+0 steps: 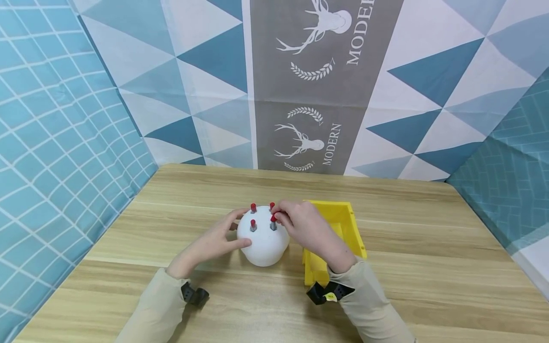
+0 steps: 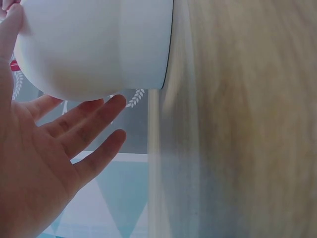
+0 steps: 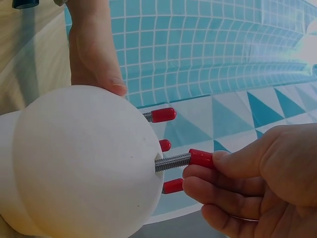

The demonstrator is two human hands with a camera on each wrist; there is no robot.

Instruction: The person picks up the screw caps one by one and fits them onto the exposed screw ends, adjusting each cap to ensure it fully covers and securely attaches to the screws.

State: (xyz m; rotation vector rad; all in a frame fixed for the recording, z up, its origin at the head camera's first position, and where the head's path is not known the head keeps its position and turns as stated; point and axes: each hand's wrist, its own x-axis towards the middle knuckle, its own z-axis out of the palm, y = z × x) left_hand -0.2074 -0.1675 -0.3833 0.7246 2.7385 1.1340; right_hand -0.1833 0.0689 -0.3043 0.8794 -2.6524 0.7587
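Observation:
A white rounded body (image 1: 262, 247) sits on the wooden table, with several threaded metal studs standing out of its top, each tipped with a red cap. My right hand (image 1: 306, 226) pinches the red cap (image 3: 200, 158) on the near right stud (image 3: 172, 162) between thumb and fingers. Bare thread shows between that cap and the white surface. My left hand (image 1: 218, 240) steadies the white body from the left, its thumb on the near side and its fingers spread around the far side. In the left wrist view, the fingers look fairly straight along the curved wall.
A yellow plastic bin (image 1: 353, 228) stands just right of the white body, partly under my right forearm. The wooden table (image 1: 429, 267) runs back to a patterned cloth wall (image 1: 214, 119). Blue tiled cloth (image 1: 55, 143) hangs at the left. Both wrists wear black camera straps.

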